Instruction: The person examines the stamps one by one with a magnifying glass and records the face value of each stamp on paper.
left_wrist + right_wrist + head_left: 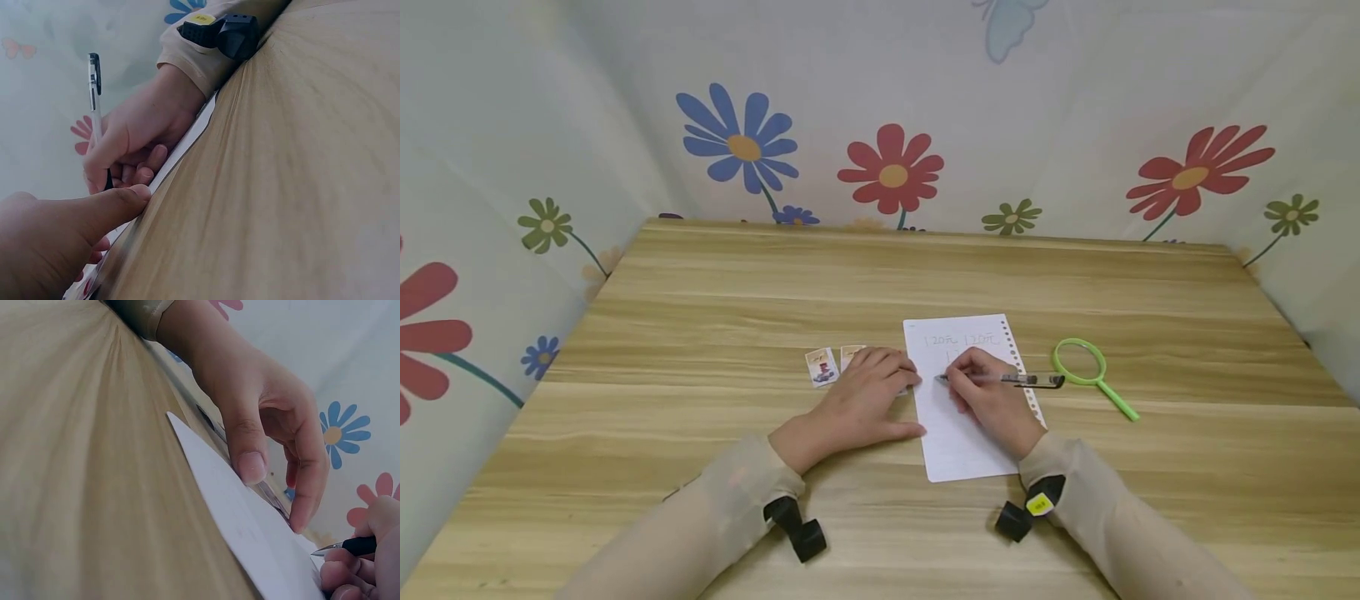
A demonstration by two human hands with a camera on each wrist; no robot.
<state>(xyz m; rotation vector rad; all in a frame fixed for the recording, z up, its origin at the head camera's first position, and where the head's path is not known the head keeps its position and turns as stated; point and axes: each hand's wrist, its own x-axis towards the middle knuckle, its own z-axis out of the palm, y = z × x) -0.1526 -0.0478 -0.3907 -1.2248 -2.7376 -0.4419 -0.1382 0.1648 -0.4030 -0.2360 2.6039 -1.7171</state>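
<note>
We see the right hand (996, 404) pinching a clear-and-black pen (1033, 381) over a white paper sheet (962, 442) — handwritten “1.20元 1.20元” (958, 340) near its top edge, the left hand (861, 400) loose-fingered at its left — well inside the wooden table's back edge (925, 237).

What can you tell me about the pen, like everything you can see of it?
The pen is slim, with a see-through, plastic-looking barrel, a black section near its metallic-looking tip, and a black clip at the other end. The right hand grips it at a slant, tip down at the sheet of paper; whether it touches the page is hard to tell.
</note>
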